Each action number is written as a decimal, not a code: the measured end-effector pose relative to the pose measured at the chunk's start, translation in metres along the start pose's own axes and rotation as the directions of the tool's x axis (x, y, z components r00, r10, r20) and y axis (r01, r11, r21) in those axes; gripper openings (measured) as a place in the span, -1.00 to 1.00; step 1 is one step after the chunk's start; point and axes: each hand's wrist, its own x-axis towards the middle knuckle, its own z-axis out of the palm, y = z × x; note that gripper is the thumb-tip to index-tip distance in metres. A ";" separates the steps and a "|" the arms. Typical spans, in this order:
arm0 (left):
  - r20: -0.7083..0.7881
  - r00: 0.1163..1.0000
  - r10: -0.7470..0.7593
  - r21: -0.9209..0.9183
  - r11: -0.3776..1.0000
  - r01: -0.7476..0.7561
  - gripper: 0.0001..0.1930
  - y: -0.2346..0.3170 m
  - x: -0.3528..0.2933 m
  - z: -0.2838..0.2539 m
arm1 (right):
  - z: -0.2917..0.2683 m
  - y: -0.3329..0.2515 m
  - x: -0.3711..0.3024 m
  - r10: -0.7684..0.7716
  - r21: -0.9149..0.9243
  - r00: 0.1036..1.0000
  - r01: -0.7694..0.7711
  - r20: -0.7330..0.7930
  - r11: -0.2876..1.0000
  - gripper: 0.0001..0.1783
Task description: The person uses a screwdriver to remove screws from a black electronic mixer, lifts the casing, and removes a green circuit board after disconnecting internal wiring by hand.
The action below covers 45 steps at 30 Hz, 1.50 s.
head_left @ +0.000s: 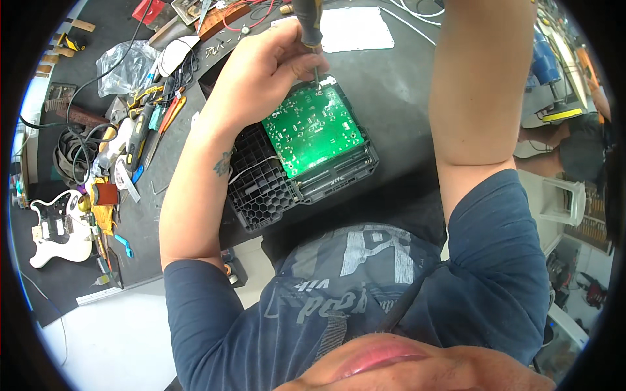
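Observation:
My left hand (277,68) is closed, its thumb and fingers pinched about the lower part of a screwdriver (309,23). The dark, yellow-marked handle runs up out of the picture. The thin shaft points down at the far edge of a green circuit board (316,133), close to a white connector. That board lies in a black plastic housing (261,205) with a honeycomb grid, and a pale wire crosses the grid. On the right my bare forearm (482,78) reaches up past the top edge, so my right hand is out of the picture.
Hand tools, cables and a plastic bag (125,68) crowd the dark workbench (404,85) at left, with a white guitar-shaped body (62,228) nearby. A white sheet (357,29) lies beyond the housing. At far right are a white stool (562,202) and another person's limbs.

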 end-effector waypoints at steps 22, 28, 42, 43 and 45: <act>0.019 0.988 -0.154 -0.013 0.988 0.154 -0.83 -0.001 0.006 -0.001 | -0.025 -0.033 0.022 0.416 0.272 0.845 -0.510 0.337 0.816 -0.85; 0.017 0.991 -0.132 0.005 0.991 0.132 -0.82 -0.002 0.005 0.001 | -0.015 -0.003 -0.008 0.092 0.547 0.996 -0.087 0.018 0.833 -0.76; 0.025 0.995 -0.096 0.015 0.995 0.095 -0.84 0.000 0.003 0.003 | -0.019 -0.011 -0.009 0.146 0.460 0.966 -0.232 0.214 0.857 -0.70; 0.033 0.993 -0.113 -0.068 0.991 0.115 -0.83 0.000 0.003 0.002 | -0.013 -0.006 -0.014 0.045 0.511 0.998 -0.064 0.049 0.857 -0.69; 0.045 0.991 -0.127 -0.149 0.980 0.132 -0.82 0.001 0.003 0.001 | -0.004 -0.001 -0.025 -0.049 0.530 0.991 0.106 -0.121 0.841 -0.68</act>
